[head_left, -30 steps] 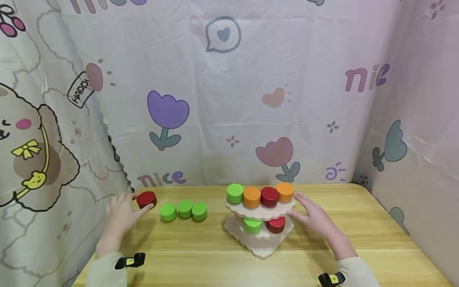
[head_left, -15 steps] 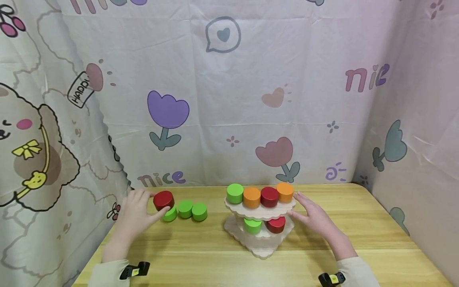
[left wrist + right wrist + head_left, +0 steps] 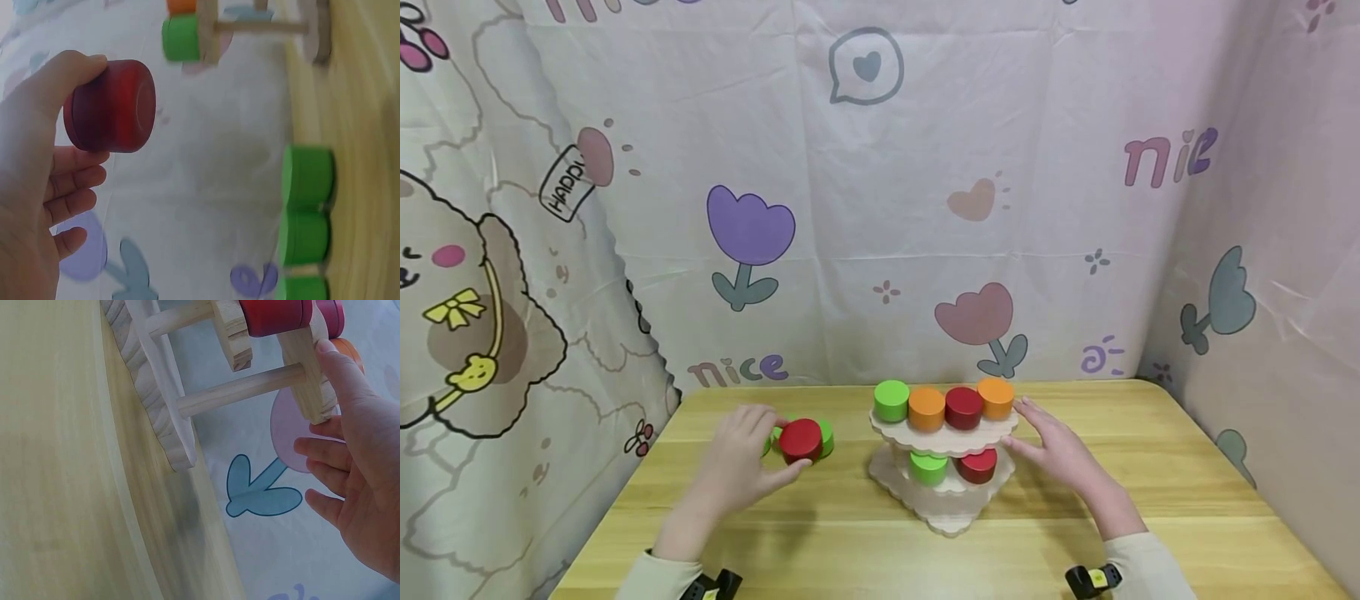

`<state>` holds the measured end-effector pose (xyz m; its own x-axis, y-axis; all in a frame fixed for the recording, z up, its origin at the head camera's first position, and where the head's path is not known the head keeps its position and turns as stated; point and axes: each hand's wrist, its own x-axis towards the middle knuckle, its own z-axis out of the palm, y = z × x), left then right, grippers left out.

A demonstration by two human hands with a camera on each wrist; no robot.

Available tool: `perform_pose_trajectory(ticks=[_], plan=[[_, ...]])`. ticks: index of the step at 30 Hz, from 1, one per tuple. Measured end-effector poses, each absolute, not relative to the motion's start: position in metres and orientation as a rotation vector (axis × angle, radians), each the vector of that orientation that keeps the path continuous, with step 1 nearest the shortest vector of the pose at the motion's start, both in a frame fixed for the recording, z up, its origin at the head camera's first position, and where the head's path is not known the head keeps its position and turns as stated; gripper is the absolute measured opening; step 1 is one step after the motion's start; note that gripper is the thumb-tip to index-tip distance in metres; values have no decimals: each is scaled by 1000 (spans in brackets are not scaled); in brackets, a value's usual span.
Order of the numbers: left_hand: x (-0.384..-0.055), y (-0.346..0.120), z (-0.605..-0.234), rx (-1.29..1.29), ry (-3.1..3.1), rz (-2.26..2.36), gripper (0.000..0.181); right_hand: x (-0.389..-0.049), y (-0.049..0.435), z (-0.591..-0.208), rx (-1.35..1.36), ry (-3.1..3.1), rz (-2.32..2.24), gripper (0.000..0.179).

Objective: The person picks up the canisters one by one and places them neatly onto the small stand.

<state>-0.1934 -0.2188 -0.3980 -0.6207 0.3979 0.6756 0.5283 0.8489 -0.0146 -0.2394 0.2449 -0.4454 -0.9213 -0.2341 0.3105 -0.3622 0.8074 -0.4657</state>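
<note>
My left hand [image 3: 737, 462] holds a red round block [image 3: 801, 443] between thumb and fingers, raised above the table. In the left wrist view the red block [image 3: 119, 106] hangs well clear of the green round blocks [image 3: 309, 178] standing in a row. A pale wooden tiered stand [image 3: 950, 523] with scalloped edges stands to the right. Its top tier carries green, orange and red blocks [image 3: 963, 408]; a green block [image 3: 928, 469] and a red one [image 3: 977, 467] sit on the tier below. My right hand [image 3: 1060, 450] grips the top tier's right corner with thumb and fingers.
The wooden table [image 3: 850, 558] ends at a patterned cloth backdrop [image 3: 850, 208], which also hangs along both sides. Wooden posts [image 3: 244, 390] join the stand's tiers. From the head, the raised red block partly covers the green blocks.
My left hand has carried the red block rightward from the far left, past the first green block to in front of the others. The right hand and stand have stayed put.
</note>
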Motion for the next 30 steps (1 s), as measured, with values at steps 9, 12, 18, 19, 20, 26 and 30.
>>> perform_pose_trajectory(ticks=[9,12,18,19,20,26,30], plan=[[-185,-170,-410,-955,-2241,-185,56,-239,245,-446,458,-2759,778,70],[-182,-154,-413,-1013,-2231,-157,57,-239,245,-446,460,-2759,781,72],[-174,-124,-419,-1064,-2268,-95,58,-238,245,-445,466,-2755,782,71],[-173,-119,-421,-1061,-2277,-82,58,-238,245,-445,469,-2755,781,71],[-171,-114,-424,-1055,-2286,-71,57,-238,245,-445,470,-2755,780,71],[-159,-83,-435,-947,-2381,2,61,-240,245,-444,469,-2760,772,71],[-151,-65,-439,-905,-2421,52,62,-241,245,-445,467,-2765,776,70]])
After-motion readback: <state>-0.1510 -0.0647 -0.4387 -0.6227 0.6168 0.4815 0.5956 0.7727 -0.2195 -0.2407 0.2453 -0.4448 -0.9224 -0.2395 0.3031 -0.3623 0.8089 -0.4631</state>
